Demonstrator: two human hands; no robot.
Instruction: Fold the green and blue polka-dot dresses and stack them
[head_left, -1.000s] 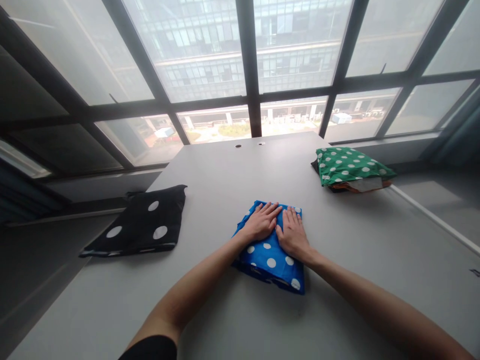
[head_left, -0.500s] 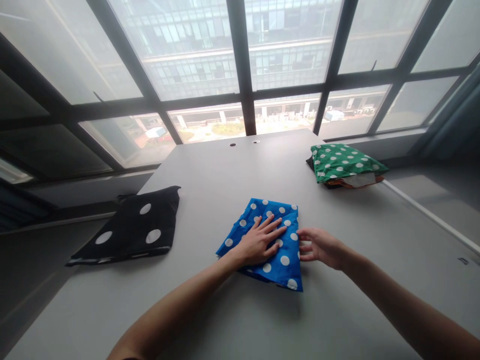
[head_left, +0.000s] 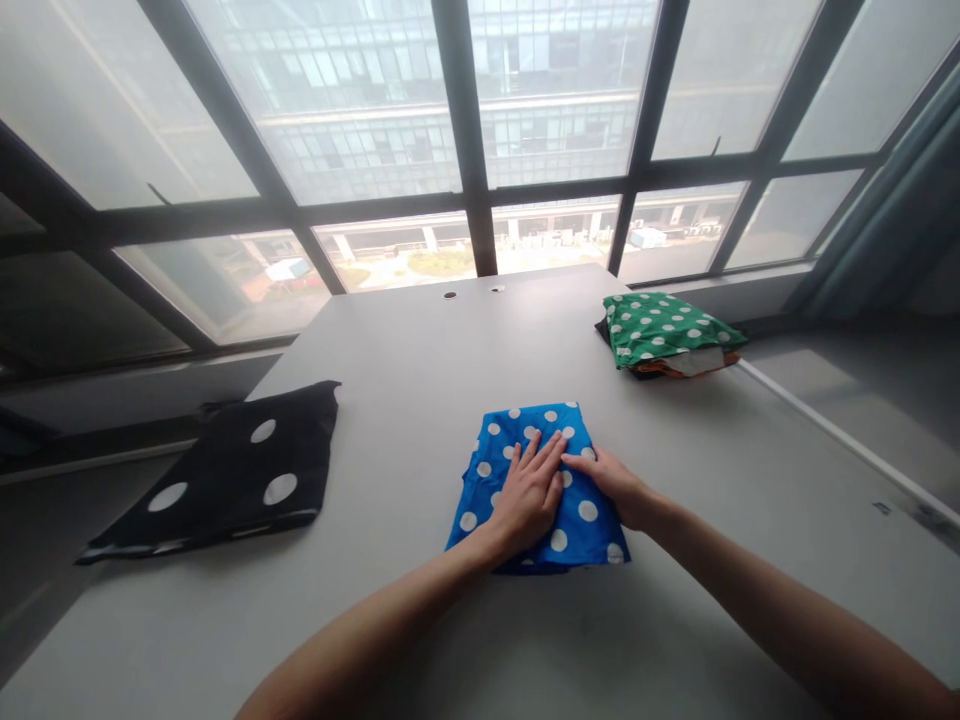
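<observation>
A folded blue cloth point(head_left: 585, 530) with white polka dots lies on the white table in front of me. My left hand point(head_left: 529, 498) rests flat on top of it, fingers stretched out towards the far edge. At the cloth's right edge, my right hand point(head_left: 619, 486) has its thumb on the upper side, while its other fingers are hidden beneath the fabric. The right thumb tip comes close to the left fingertips.
To the left, a black folded piece point(head_left: 240, 475) with large white dots reaches over the table's edge. A stack with green dotted fabric point(head_left: 664, 328) on top sits at the far right. Two round holes are near the table's point(head_left: 390, 350) window end.
My right hand has moved from beside the cloth to grip its right edge. The cloth has turned slightly, with my left hand still on it. The view has shifted a little to the right.
</observation>
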